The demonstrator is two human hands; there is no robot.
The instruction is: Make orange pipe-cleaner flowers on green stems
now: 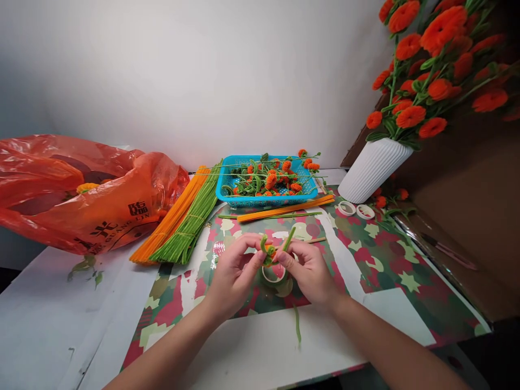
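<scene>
Between the fingertips of my left hand (pixel 236 273) is a small pipe-cleaner flower (pixel 269 252), orange with green around it. My right hand (pixel 312 273) pinches a green pipe cleaner (pixel 289 239) whose end points up past the thumb. Both hands meet over the middle of the table, fingers closed and almost touching. Just below them a roll of green tape (pixel 273 277) lies on the patterned mat, partly covered by the hands. A short green strip (pixel 297 325) lies on the white sheet nearer to me.
Behind the hands stands a blue basket (pixel 266 202) of orange flowers. Bundles of orange pipe cleaners (pixel 170 219) and green pipe cleaners (pixel 189 225) lie left, beside a red plastic bag (pixel 114 211). At right are a white vase (pixel 374 169), white tape rings (pixel 346 208) and a cutter (pixel 449 252).
</scene>
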